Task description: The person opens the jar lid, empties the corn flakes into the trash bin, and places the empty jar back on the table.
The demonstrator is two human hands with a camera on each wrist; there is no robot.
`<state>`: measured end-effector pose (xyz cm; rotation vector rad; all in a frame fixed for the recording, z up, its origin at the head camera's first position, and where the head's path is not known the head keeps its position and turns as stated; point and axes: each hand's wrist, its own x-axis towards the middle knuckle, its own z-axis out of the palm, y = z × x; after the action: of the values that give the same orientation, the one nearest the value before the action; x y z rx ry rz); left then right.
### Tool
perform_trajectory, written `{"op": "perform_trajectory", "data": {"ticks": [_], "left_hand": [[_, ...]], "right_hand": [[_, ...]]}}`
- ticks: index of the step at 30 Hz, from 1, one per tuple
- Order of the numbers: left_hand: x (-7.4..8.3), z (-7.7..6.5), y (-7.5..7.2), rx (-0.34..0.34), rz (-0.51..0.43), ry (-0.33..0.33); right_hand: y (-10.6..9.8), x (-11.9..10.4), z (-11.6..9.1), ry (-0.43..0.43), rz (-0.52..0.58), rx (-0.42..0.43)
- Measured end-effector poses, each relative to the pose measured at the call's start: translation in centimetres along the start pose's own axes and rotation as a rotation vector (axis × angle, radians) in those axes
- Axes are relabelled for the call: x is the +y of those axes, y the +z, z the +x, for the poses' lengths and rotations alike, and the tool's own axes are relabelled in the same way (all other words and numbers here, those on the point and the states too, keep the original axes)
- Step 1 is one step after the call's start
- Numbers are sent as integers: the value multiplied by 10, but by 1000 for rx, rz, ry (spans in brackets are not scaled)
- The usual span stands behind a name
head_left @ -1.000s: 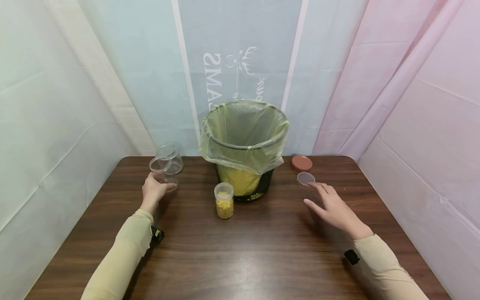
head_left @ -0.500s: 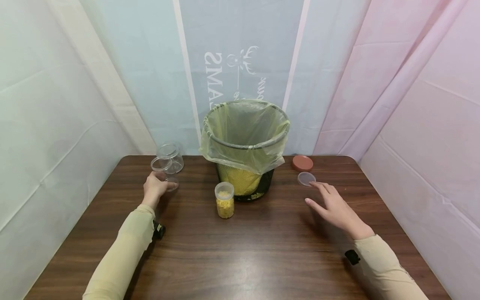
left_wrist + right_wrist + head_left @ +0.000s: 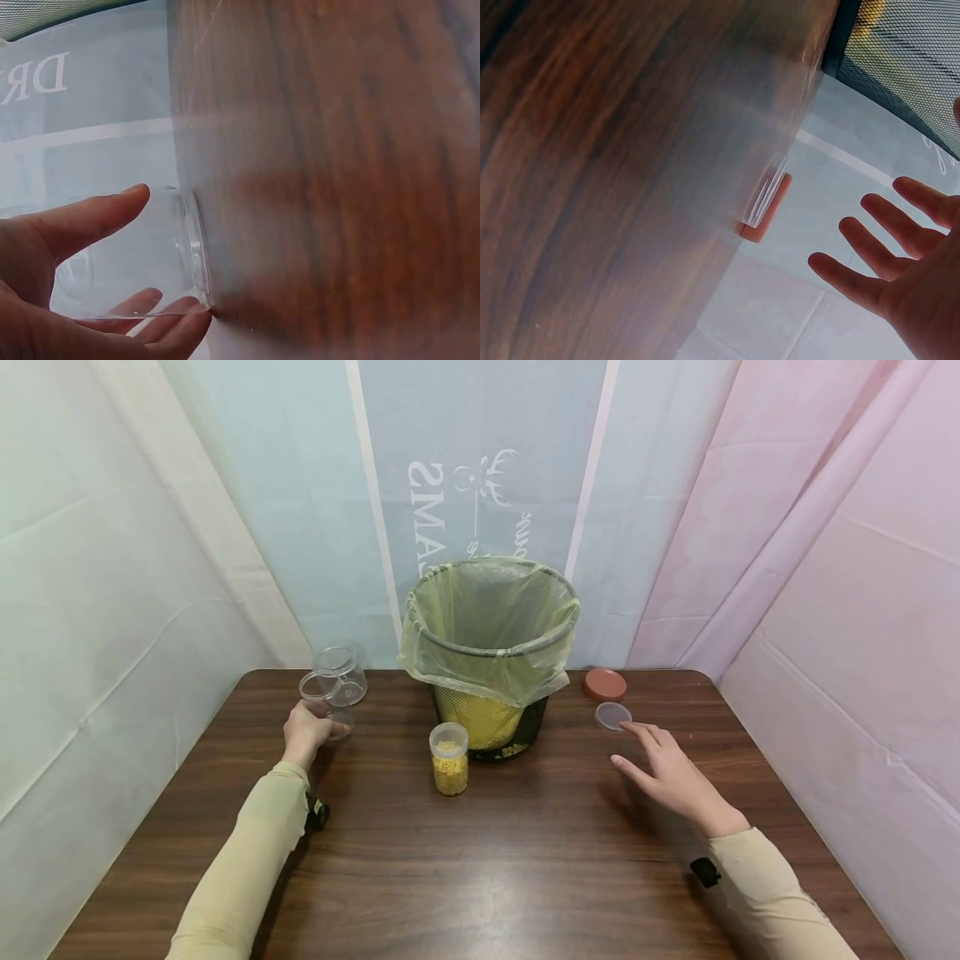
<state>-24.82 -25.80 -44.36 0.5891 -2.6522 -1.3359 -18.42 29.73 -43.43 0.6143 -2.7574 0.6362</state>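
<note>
Gripping a clear jar [image 3: 154, 251] is the left hand [image 3: 305, 731], the right hand [image 3: 667, 777] spread near a clear lid [image 3: 612, 717].

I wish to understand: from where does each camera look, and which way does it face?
Head: worn on the head, facing forward and down at the table and bin; left hand, right hand and sleeves show.
Left wrist: worn on that wrist, facing past the left hand, which holds a clear jar; only this hand shows.
Right wrist: worn on that wrist, facing past the right hand toward a clear lid and red lid; only this hand shows.
Head and right wrist share both lids and the bin.
</note>
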Motion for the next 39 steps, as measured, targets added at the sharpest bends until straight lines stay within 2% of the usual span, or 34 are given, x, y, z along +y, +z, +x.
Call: {"op": "perform_trajectory", "data": {"ticks": [10,18,28,30,34,39], "left_hand": [[4,2,-1,-8,16,-13],[1,2,-2,-23,10,-5],[-3,-11,-10,-93,40,-18],[-4,-16,-12,-84,56,-10],[-2,-24,-17,-16,83,1],[0,-34,-23,38,65,-5]], "right_hand": [[-2,1,0,19,-4,-4],[-1,1,-1,13,-2,-6],[1,-4,-1,7,16,-9],[1,-5,-1,2,16,-3],[3,-8,-2,-18,12,18],[4,-14,-1,-55,4,52]]}}
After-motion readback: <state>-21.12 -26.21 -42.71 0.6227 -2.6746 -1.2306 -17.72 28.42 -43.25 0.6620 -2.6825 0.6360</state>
